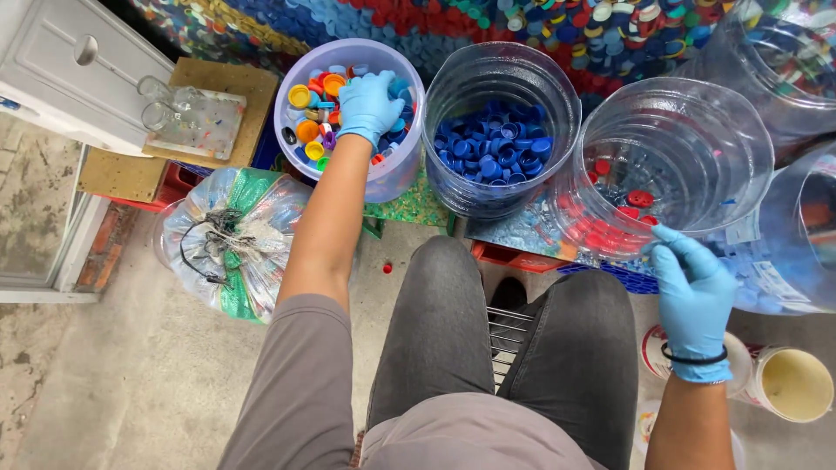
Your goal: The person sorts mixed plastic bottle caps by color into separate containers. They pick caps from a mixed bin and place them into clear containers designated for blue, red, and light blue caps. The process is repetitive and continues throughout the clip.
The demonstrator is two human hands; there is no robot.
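Mixed caps (315, 109) in tub (405, 165): my left hand (370, 103) digs in, grip unclear. Right hand (692, 292) pinches at red-cap jar (731, 139) rim, contents unclear.

You wear blue gloves on your left hand (370, 104) and right hand (694, 292), grey sleeve, dark trousers, black wristband.

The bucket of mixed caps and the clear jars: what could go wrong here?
1. The left hand digs in the full bucket; caps could spill, like the red cap on the floor.
2. The red-cap jar tilts near the right hand and might tip.
3. A wrong colour could fall among the blue caps.
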